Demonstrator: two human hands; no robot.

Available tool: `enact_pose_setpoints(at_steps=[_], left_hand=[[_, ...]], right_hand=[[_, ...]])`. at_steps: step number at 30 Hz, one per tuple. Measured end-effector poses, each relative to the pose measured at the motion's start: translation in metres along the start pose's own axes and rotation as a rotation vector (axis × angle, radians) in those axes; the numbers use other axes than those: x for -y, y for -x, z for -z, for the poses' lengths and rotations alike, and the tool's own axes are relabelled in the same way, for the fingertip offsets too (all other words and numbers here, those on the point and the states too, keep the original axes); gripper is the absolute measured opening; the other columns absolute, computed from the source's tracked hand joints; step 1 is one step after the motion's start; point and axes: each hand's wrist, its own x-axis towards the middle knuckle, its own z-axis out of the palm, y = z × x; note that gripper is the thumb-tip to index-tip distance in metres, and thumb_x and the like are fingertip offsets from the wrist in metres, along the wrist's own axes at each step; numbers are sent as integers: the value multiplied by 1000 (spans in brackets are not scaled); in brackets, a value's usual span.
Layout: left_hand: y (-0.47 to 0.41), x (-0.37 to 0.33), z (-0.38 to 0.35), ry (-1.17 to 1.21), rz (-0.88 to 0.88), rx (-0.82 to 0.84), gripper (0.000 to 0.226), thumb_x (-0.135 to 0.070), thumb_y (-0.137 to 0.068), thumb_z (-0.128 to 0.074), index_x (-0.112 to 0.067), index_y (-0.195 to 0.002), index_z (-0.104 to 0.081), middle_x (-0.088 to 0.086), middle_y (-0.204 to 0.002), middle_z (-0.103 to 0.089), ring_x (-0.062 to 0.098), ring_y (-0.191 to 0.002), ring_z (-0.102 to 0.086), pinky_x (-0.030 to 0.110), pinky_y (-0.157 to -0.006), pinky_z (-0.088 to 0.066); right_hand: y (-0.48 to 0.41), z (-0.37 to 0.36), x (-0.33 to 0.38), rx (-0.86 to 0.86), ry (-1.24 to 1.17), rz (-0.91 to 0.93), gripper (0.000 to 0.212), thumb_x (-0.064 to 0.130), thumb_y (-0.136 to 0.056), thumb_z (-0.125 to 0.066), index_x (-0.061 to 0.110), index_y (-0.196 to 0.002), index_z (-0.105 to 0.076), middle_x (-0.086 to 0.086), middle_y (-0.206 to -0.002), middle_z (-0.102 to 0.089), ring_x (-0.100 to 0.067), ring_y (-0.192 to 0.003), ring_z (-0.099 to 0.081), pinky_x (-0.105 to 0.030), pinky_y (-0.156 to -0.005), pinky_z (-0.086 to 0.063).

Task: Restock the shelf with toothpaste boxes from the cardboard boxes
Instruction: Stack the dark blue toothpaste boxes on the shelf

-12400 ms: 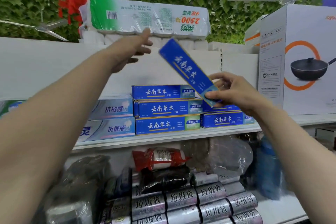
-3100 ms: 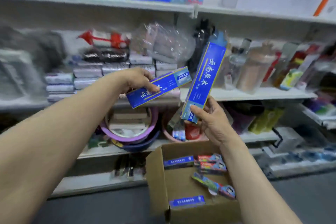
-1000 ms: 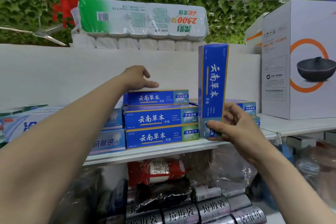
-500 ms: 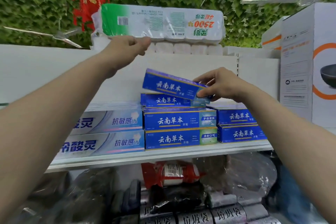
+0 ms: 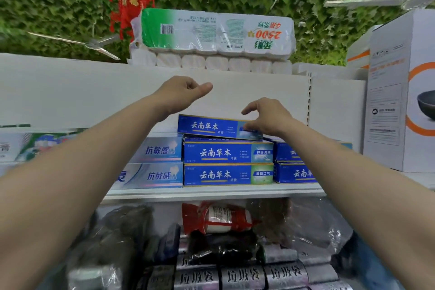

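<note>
The right hand (image 5: 268, 115) rested with spread fingers on a glossy blue rectangular toothpaste box (image 5: 213, 126) lying slightly askew atop the stack on the white shelf (image 5: 211, 192), while the left hand (image 5: 181, 94) hung loosely curled, empty.

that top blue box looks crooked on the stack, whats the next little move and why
Probably a small nudge with the right hand to square up the top blue toothpaste box. It lies tilted on the blue stack, its right end lower and not flush with the boxes beneath. The fingers rest on that end, so a light push should align it. The left hand hovers empty.
</note>
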Motion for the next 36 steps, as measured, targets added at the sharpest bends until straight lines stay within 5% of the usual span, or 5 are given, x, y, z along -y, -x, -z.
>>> enact_pose_setpoints(at_steps=[11,18,22,28,36], left_hand=[[53,-88,-86,-28,76,84,50,-60,-82,-66,-13,-99,-68,4,-104,-65,24,-105,-59,41,-96,-49],[105,-161,-170,-7,98,208,49,-40,-72,-83,-9,-106,-66,7,-108,-65,24,-107,-61,37,-95,-49],[141,-194,-228,-92,100,308,60,-36,-70,-86,-12,-119,-61,7,-125,-59,23,-115,-56,31,-98,-44],[197,-216,-313,-152,98,421,62,-33,-70,-86,-13,-122,-59,6,-128,-59,23,-118,-54,27,-93,-39],[274,-184,-423,-244,185,611,62,-33,-71,-84,-17,-123,-55,11,-127,-48,31,-118,-45,37,-97,-41]], right_hand=[[88,106,-76,15,65,-57,61,36,-76,-83,27,-132,-60,-6,-133,-61,-23,-124,-55,-35,-104,-43],[179,159,-139,218,131,-136,69,32,-75,-86,25,-135,-54,-9,-132,-60,-24,-121,-55,-27,-93,-39],[234,176,-179,327,236,-194,73,33,-72,-87,28,-135,-51,-9,-134,-57,-28,-121,-53,-36,-99,-44],[308,175,-241,483,304,-224,72,32,-73,-86,24,-136,-51,-7,-136,-56,-27,-122,-52,-34,-98,-43],[383,111,-318,675,282,-313,78,35,-75,-84,30,-140,-42,-7,-140,-52,-29,-125,-50,-39,-95,-46]])
